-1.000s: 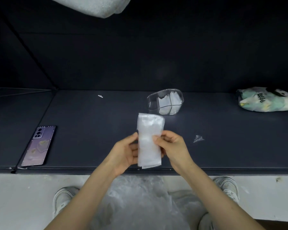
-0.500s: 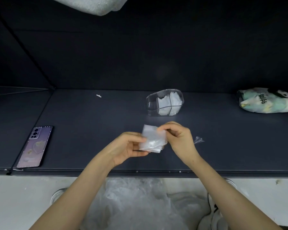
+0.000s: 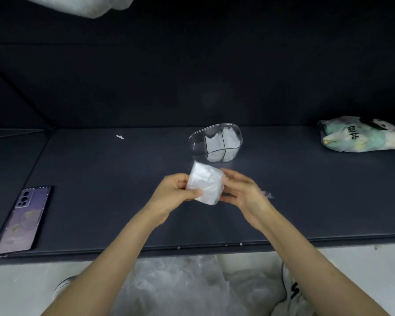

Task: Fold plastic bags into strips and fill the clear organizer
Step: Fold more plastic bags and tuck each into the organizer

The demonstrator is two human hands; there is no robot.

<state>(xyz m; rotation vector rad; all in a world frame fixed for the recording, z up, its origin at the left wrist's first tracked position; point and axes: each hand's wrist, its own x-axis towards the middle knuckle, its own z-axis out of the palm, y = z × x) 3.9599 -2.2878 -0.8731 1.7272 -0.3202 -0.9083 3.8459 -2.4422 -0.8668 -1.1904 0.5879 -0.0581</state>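
Folded plastic bag [image 3: 205, 186], held above the middle of the counter [image 3: 114, 201]: left hand [image 3: 175, 195] pinches its left edge, thumb in front; right hand [image 3: 245, 192], blurred, lays nearly straight fingers against its right edge. Clear organizer [image 3: 197, 145] stands just behind; smartphone [image 3: 23, 221] lies at the front-left corner.

Dark characters, unreadable, on printed bag [image 3: 360, 136]

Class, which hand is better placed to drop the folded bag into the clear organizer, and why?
Probably the left hand: its thumb and fingers pinch the folded bag, while the right hand lies open beside it. The organizer stands just beyond.
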